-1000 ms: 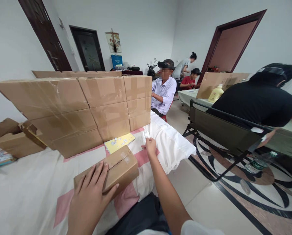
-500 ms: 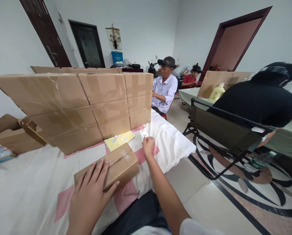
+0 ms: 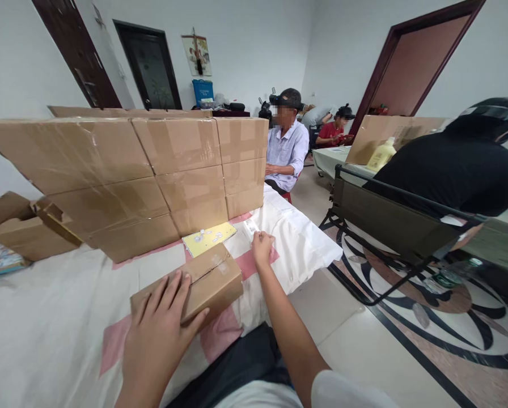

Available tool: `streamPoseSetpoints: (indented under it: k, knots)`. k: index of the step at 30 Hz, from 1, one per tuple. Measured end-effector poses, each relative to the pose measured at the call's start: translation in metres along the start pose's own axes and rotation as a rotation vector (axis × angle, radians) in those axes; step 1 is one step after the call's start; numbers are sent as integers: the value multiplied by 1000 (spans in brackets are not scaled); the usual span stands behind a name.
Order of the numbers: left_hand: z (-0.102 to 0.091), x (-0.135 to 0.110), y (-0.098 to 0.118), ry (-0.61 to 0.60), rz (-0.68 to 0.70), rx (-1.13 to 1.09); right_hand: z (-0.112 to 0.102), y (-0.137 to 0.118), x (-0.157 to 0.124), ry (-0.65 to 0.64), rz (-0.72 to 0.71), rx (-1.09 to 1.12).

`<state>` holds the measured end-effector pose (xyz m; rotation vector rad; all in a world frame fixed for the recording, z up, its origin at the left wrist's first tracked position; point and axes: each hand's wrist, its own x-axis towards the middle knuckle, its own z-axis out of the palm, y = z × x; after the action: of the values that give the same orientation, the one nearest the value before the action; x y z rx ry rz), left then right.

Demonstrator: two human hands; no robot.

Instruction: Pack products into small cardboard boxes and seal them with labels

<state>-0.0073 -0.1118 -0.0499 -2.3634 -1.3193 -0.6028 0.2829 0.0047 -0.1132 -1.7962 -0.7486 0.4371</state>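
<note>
A closed brown cardboard box (image 3: pixel 215 269) lies on the cloth in front of me, with a narrow split along its top seam and a bit of clear tape near one end. My left hand (image 3: pixel 163 317) rests on its near left part, fingers spread over the top and thumb down the near side. Beyond the box's right end, my right hand (image 3: pixel 262 247) is closed in a pinch on a small white printed label (image 3: pixel 250 228). A yellow patterned sheet (image 3: pixel 209 239) with small white pieces on it lies just behind the box.
Stacked taped cartons (image 3: pixel 190 170) form a wall across the table's back. An opened carton (image 3: pixel 33 232) is at far left. A person in a light shirt (image 3: pixel 288 147) sits past the stack. On the right are a folding chair (image 3: pixel 390 226) and a person in black (image 3: pixel 453 158).
The view has shifted slightly. My left hand stays on the box, and my right hand keeps its pinch on the label, its wrist turned a little.
</note>
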Motion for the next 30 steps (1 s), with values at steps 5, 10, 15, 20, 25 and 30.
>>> streamPoseSetpoints:
  k: [5,10,15,20,25,30]
  knots:
    - [-1,-2,0,23,19,1,-1,8,8,42,-13,125]
    - [0,-2,-1,-3,6,-8,-1,14,19,-78,66,331]
    - [0,0,-1,-14,1,-9,-3,16,24,-147,128,545]
    - [-3,1,0,-26,-15,-29,-2,18,26,-159,184,662]
    - [-8,-1,4,-22,-30,-37,-2,17,22,-165,217,701]
    - [-8,0,4,-33,-29,-20,-6,14,18,-174,215,698]
